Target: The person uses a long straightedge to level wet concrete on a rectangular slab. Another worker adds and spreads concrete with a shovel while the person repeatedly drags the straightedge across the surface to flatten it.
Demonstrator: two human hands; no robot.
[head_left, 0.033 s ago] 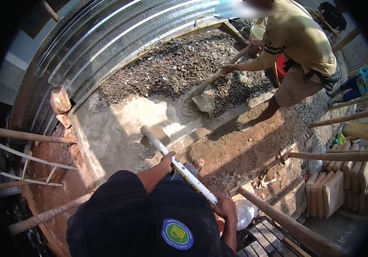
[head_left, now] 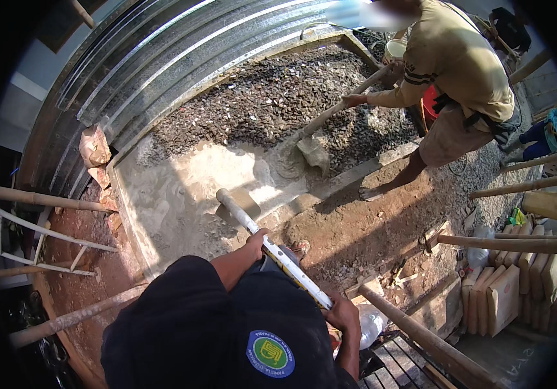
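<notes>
White-and-yellow straight-handled hoe point(head_left: 298, 273) with flat grey blade point(head_left: 247, 202), out over the near side of the wet grey concrete mix point(head_left: 220, 165): stiff and blade-heavy, I'd judge, slippery if wet, best held wide. Left hand point(head_left: 257, 240) wraps mid-handle, nearer the mix; right hand point(head_left: 342, 314) grips the end farther from it. Since the earlier frame, the view shifts slightly; both grips match.

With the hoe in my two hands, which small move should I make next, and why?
Perhaps draw the hoe gently toward you: your left hand and right hand grip it, and its blade seems to touch the wet grey mix.
</notes>
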